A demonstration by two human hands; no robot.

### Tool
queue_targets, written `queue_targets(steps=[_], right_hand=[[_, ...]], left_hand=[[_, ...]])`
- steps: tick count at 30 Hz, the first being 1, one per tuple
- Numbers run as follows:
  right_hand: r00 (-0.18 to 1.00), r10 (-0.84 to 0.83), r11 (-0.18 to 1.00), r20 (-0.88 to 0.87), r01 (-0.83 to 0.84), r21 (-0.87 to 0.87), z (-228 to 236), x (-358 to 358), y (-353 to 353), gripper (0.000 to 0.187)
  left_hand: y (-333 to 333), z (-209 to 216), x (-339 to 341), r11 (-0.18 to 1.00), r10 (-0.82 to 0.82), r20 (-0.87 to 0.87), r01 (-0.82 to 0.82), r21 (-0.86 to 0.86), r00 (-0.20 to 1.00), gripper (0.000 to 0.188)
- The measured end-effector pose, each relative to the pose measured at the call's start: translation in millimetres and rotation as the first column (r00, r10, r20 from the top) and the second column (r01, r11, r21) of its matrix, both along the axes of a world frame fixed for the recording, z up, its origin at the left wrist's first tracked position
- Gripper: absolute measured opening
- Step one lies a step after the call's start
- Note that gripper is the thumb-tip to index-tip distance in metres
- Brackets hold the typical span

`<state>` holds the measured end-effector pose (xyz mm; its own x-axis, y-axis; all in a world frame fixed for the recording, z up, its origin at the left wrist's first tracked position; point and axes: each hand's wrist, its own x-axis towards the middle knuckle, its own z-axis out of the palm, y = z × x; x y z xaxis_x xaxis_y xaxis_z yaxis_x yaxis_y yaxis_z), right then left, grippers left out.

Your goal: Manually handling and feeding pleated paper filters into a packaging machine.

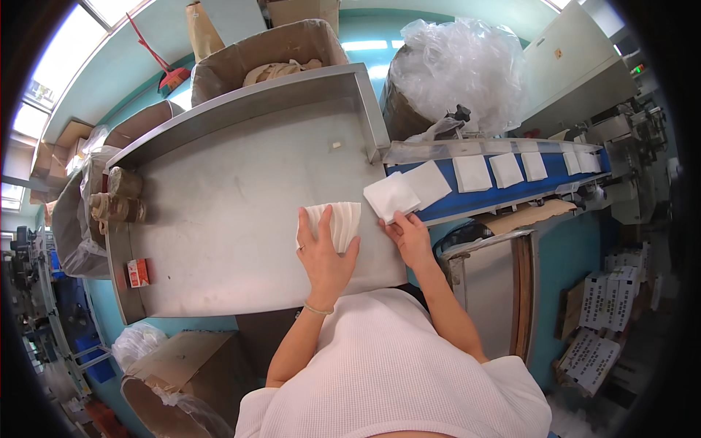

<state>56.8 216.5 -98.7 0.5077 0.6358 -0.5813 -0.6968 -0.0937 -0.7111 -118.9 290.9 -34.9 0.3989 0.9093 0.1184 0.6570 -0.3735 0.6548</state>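
Note:
My left hand (326, 259) rests over a row of folded white napkins (346, 219) standing on edge on the metal table (241, 190). Its fingers reach across the top, with the thumb against the right side. Further right, my right hand (407, 235) pinches the near edge of a square white napkin stack (391, 197) where table and conveyor meet. Behind that stack lies another white napkin stack (429, 182), partly covered by it. More white napkin stacks (473, 174) lie spaced along the blue conveyor belt (453, 204).
Raised metal walls edge the table at the back and left. A small orange-red box (138, 273) and jar-like brown containers (120, 197) sit at its left side. Beyond it stand a cardboard box (270, 58) and a large bag of clear plastic (460, 73). A wood-edged frame (522, 292) stands right.

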Motion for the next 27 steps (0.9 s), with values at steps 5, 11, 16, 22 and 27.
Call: queue_targets(steps=[5, 11, 16, 22, 27], right_hand=[[0.942, 0.329, 0.934, 0.071, -0.313, -0.172, 33, -5, 6, 0.042], [0.846, 0.402, 0.915, 0.35, -0.367, -0.165, 37, -32, 17, 0.038], [0.904, 0.402, 0.914, -0.148, -0.406, 0.002, 37, -32, 11, 0.036], [0.861, 0.509, 0.859, 0.0, -0.508, -0.062, 29, -26, 15, 0.027], [0.962, 0.227, 0.974, 0.154, -0.22, -0.062, 15, -33, 14, 0.026]], left_hand=[[1, 1, 1, 0.996, -0.043, 0.157, 0.055, -0.071, 0.987, 0.081], [3, -14, -1, 0.977, 0.062, 0.236, -0.011, -0.213, 0.97, 0.093], [2, -1, -5, 0.974, 0.022, 0.207, 0.026, -0.226, 0.978, 0.103], [10, -6, -15, 0.963, 0.08, 0.262, -0.007, -0.268, 0.962, 0.094], [15, 3, -25, 0.937, 0.148, 0.286, -0.041, -0.347, 0.947, 0.092]])
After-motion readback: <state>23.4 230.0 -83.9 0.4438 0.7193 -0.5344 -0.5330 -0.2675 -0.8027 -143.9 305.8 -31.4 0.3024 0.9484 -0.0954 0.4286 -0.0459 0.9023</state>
